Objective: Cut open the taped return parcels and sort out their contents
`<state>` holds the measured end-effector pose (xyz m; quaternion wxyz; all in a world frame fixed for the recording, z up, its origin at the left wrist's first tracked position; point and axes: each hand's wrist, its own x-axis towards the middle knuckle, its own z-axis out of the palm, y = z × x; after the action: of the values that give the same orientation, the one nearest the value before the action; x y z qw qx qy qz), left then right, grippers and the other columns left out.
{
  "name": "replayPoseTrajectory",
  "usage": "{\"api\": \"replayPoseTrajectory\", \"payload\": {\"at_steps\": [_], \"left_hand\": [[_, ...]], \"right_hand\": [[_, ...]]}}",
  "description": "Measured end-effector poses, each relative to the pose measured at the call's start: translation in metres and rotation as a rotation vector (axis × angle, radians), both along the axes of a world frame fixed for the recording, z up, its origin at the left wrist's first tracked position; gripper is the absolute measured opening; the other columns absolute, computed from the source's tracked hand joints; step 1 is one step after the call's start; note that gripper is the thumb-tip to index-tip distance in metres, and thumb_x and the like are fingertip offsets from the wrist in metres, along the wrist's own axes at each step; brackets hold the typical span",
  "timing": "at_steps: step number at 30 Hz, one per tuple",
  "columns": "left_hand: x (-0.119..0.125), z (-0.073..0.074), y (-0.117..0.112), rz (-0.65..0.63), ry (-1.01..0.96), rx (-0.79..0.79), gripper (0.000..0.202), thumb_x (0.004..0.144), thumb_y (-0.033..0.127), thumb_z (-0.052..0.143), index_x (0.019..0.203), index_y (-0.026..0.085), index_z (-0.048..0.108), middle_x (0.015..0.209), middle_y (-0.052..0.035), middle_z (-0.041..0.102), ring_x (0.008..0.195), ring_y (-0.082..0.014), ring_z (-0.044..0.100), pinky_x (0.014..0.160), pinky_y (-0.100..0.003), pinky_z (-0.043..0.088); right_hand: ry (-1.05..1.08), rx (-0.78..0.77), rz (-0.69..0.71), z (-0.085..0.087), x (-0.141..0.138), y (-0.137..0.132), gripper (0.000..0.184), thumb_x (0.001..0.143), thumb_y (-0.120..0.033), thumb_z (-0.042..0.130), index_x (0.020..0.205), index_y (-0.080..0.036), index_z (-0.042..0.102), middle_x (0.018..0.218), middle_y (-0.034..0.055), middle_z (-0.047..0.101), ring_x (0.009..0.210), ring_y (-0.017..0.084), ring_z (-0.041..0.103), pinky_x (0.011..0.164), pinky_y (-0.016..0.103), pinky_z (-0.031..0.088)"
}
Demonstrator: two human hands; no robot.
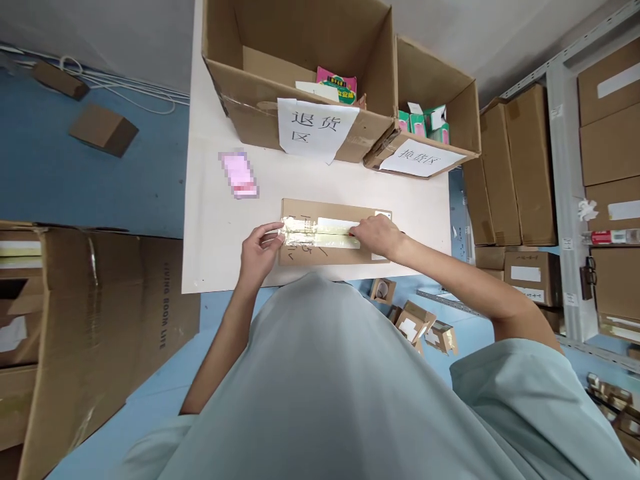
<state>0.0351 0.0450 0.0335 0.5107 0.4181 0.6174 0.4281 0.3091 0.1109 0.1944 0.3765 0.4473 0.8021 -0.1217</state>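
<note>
A long, flat cardboard box (340, 256) lies on the white table near its front edge. Shiny clear tape (299, 231) and pale strips run along its middle seam, with dark handwriting beside them. My left hand (260, 252) grips the box's left end, thumb and fingers bent against the taped edge. On the seam toward the right end rests my right hand (376, 235), its fingers curled closed. Whatever may be inside that hand is hidden by the fingers.
Two open cartons with handwritten paper labels, a large carton (250, 110) and a smaller carton (463, 123), stand at the table's back, holding small packages. A blurred pink item (239, 175) lies left on the table (210, 247). Stacked boxes fill the shelf (565, 200) at right.
</note>
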Motion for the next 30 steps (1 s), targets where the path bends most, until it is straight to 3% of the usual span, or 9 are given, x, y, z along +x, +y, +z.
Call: {"api": "replayPoseTrajectory", "payload": {"at_steps": [4, 8, 13, 17, 20, 23, 26, 30], "left_hand": [[0.005, 0.002, -0.001, 0.074, 0.079, -0.043, 0.042, 0.085, 0.049, 0.079, 0.119, 0.024, 0.082, 0.123, -0.0085, 0.084, 0.110, -0.0271, 0.078, 0.106, -0.043, 0.067], [0.011, 0.004, -0.004, 0.128, 0.170, -0.057, 0.042, 0.087, 0.047, 0.080, 0.122, 0.023, 0.082, 0.124, -0.0086, 0.083, 0.113, -0.0278, 0.078, 0.107, -0.044, 0.067], [0.024, 0.008, -0.006, 0.193, 0.316, -0.051, 0.038, 0.094, 0.041, 0.075, 0.126, 0.022, 0.078, 0.125, -0.0044, 0.083, 0.113, -0.0256, 0.076, 0.109, -0.047, 0.066], [0.041, 0.015, -0.007, 0.200, 0.467, 0.005, 0.038, 0.101, 0.039, 0.068, 0.132, 0.020, 0.076, 0.129, -0.0078, 0.081, 0.115, -0.0289, 0.076, 0.109, -0.052, 0.065], [0.059, 0.023, -0.009, 0.184, 0.702, 0.110, 0.037, 0.108, 0.038, 0.060, 0.134, 0.016, 0.075, 0.146, -0.0152, 0.071, 0.142, -0.0399, 0.067, 0.123, -0.063, 0.055], [0.078, 0.028, -0.010, 0.123, 0.872, 0.161, 0.033, 0.111, 0.034, 0.058, 0.135, 0.019, 0.074, 0.163, -0.0184, 0.058, 0.162, -0.0478, 0.048, 0.136, -0.073, 0.037], [0.092, 0.028, -0.006, 0.069, 0.901, 0.152, 0.039, 0.106, 0.029, 0.060, 0.142, 0.018, 0.070, 0.166, -0.0256, 0.054, 0.163, -0.0488, 0.045, 0.136, -0.078, 0.033], [0.096, 0.026, 0.000, 0.052, 0.961, 0.143, 0.048, 0.104, 0.029, 0.058, 0.148, 0.013, 0.069, 0.162, -0.0299, 0.055, 0.158, -0.0477, 0.050, 0.135, -0.078, 0.035]], "right_hand": [[-0.011, 0.012, -0.067, 0.005, 0.075, -0.008, 0.046, 0.107, -0.005, 0.051, 0.136, -0.020, 0.084, 0.119, 0.0220, 0.088, 0.115, 0.037, 0.084, 0.090, 0.043, 0.053], [-0.033, 0.036, -0.129, 0.001, 0.134, -0.018, 0.047, 0.108, -0.004, 0.050, 0.139, -0.019, 0.082, 0.119, 0.0225, 0.087, 0.110, 0.035, 0.084, 0.082, 0.040, 0.049], [0.123, 0.045, -0.149, -0.019, 0.168, -0.021, 0.042, 0.108, -0.002, 0.051, 0.133, -0.019, 0.080, 0.115, 0.0203, 0.086, 0.105, 0.033, 0.082, 0.080, 0.038, 0.045], [0.264, 0.039, -0.166, -0.037, 0.193, -0.018, 0.038, 0.119, -0.019, 0.046, 0.138, -0.023, 0.079, 0.117, 0.0179, 0.084, 0.103, 0.031, 0.078, 0.078, 0.038, 0.043], [0.414, 0.044, -0.213, -0.061, 0.217, -0.020, 0.042, 0.123, -0.033, 0.040, 0.144, -0.028, 0.077, 0.119, 0.0140, 0.083, 0.103, 0.029, 0.075, 0.075, 0.035, 0.042], [0.614, 0.036, -0.281, -0.099, 0.234, -0.029, 0.045, 0.124, -0.037, 0.038, 0.151, -0.029, 0.073, 0.122, 0.0111, 0.082, 0.109, 0.027, 0.073, 0.074, 0.032, 0.044], [0.893, 0.040, -0.462, -0.143, 0.231, -0.044, 0.046, 0.122, -0.042, 0.041, 0.148, -0.026, 0.075, 0.123, 0.0106, 0.082, 0.114, 0.026, 0.073, 0.086, 0.032, 0.053], [1.264, 0.008, -0.838, -0.191, 0.203, -0.067, 0.051, 0.119, -0.054, 0.042, 0.141, -0.022, 0.075, 0.139, 0.0145, 0.080, 0.126, 0.026, 0.074, 0.106, 0.037, 0.059]]}}
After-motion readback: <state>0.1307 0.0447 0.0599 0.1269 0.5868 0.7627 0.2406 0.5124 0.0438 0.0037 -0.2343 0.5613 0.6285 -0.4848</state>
